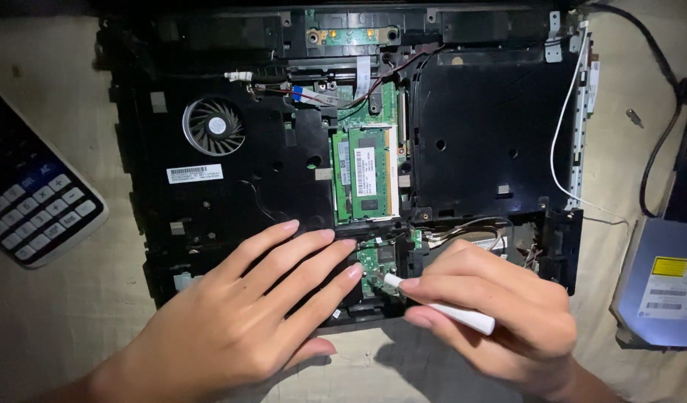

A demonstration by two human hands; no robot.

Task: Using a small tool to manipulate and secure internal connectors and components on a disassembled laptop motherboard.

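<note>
An opened black laptop base (pixel 209 201) lies on a beige cloth, its insides exposed: a round fan (pixel 214 126), a green memory module (pixel 366 173) and a small green circuit board (pixel 375 261) near the front edge. My left hand (pixel 243 317) rests flat on the front of the base, fingers spread and pointing toward the small board. My right hand (pixel 500 313) grips a white pen-shaped tool (pixel 440 304), its tip touching the small green board.
A calculator (pixel 38 205) lies at the left. An optical drive (pixel 660 287) sits at the right, with a black cable (pixel 657 149) and a loose screw (pixel 634 117) beyond it. A white wire (pixel 563 134) runs along the base's right side.
</note>
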